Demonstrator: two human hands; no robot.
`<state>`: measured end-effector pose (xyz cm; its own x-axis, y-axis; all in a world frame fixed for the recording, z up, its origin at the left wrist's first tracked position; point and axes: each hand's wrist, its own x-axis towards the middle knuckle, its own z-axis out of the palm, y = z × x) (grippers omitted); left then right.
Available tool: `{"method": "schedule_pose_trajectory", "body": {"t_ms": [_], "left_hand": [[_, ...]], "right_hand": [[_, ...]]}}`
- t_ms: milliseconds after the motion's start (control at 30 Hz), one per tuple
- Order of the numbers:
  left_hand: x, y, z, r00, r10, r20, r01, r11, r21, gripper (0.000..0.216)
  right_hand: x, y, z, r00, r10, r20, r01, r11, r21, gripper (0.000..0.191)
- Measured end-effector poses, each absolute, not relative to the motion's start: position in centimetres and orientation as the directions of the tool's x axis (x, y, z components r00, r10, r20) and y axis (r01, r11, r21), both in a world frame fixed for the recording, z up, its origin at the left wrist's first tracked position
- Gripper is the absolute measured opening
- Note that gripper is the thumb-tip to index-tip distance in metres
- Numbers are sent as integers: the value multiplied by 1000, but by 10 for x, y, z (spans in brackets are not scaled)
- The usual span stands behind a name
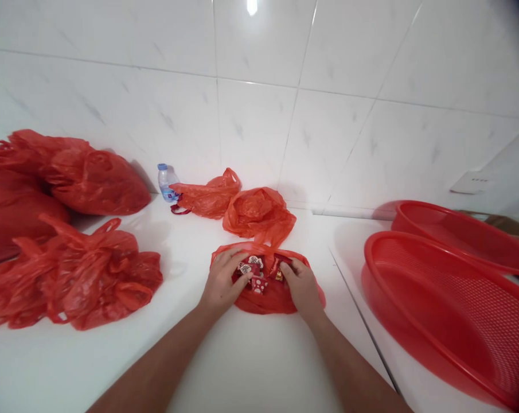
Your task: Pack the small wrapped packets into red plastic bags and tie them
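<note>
A red plastic bag [268, 301] lies open on the white table in front of me, with small red wrapped packets [256, 268] inside it. My left hand [222, 281] rests on the bag's left side, its fingers curled onto a packet with a white pattern. On the bag's right side my right hand [301, 285] pinches a small red and gold packet [278, 272] with its fingertips. Both forearms reach in from the bottom of the view.
Filled red bags [76, 275] pile up at the left, and two more red bags [257, 213] lie behind the open one. A small water bottle [166, 182] stands by the tiled wall. Two stacked red mesh baskets [448, 298] sit at the right.
</note>
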<state>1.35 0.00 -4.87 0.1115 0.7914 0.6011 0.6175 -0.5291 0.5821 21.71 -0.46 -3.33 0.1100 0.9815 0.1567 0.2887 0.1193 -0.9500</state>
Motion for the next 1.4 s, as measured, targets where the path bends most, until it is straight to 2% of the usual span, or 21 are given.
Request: {"method": "schedule_pose_trajectory", "body": {"t_ms": [100,200,333,400,567,633,733,833,933,1000,1100,1267,1400], "left_hand": [[23,-9,-44,132,785,606,584,-555,592,30],[33,-15,-42,143,816,560,548,-537,642,34],[40,-17,-39,127,870,477,426,-481,766,16],[41,-17,-38,110,897,429,337,-439,833,14],[44,-21,-34,11,967,256,82,-256,963,15],[48,-24,-31,-14,984,178,-42,-178,983,17],[51,-24,-22,18,993,117,-172,-112,979,20],[49,-18,-7,55,988,147,-197,-133,971,27],[44,-7,5,91,979,184,-164,-167,972,41],[42,1,6,149,974,167,-121,-150,981,37],[43,8,-5,206,973,109,-100,-90,991,22],[50,7,-28,52,994,94,-216,-81,973,18],[51,2,-35,15,997,73,-202,-68,977,20]], "right_hand": [[213,-8,-34,92,975,203,234,177,-956,21],[206,-15,-35,50,976,212,147,203,-968,19],[199,-23,-35,-43,984,172,13,172,-985,15],[199,-25,-33,-65,986,154,-11,153,-988,18],[200,-27,-32,-108,978,181,107,192,-976,18],[198,-26,-30,-131,972,194,166,214,-963,15],[193,-22,-23,-120,966,230,160,247,-956,11],[196,-14,-9,-122,959,257,148,273,-950,6],[205,-7,6,-172,945,278,269,316,-910,5],[210,-4,11,-203,935,292,335,346,-876,5],[213,-4,5,-186,937,295,324,342,-882,6],[210,-8,-23,-73,963,260,346,268,-899,9],[207,-11,-35,-109,946,306,397,324,-859,27]]}}
